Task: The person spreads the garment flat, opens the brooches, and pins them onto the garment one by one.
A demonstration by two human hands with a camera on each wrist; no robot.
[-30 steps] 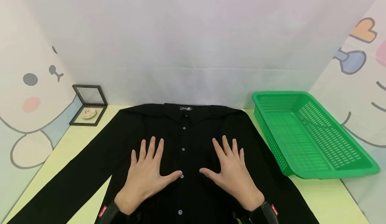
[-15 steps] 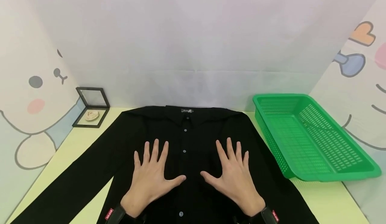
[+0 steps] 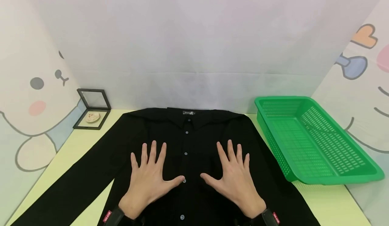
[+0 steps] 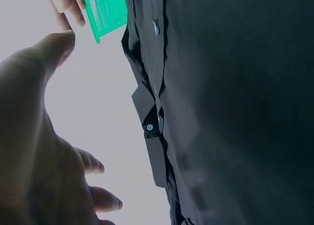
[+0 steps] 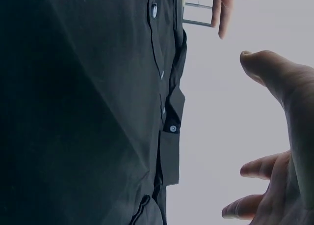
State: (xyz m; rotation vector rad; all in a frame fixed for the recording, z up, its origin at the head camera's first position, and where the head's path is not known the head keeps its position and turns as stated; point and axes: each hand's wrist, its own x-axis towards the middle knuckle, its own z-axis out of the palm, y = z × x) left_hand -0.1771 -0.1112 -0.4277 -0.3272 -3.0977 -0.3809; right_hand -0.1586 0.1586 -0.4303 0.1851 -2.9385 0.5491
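A black button-up shirt [image 3: 170, 131] lies spread face up, its collar [image 3: 188, 118] at the far side and one sleeve [image 3: 73, 175] stretched out to the lower left. Over the left half of its front is my left hand [image 3: 149, 182], palm down with fingers spread and thumb near the button line. My right hand [image 3: 235, 182] mirrors it over the other half, fingers straight and spread. Both wrist views show a gap between the hands and the cloth. Neither hand holds anything.
A green plastic basket [image 3: 316, 145] stands on the pale yellow table [image 3: 331, 202] at the right. At the back left an open black-framed case [image 3: 94, 109] holds a small cream-coloured piece. A white backdrop [image 3: 194, 43] rises behind, with cartoon-printed panels at both sides.
The head view has shifted slightly, so everything sits a little lower in the frame. Both hands keep the same spread pose over the shirt, with only small drift.
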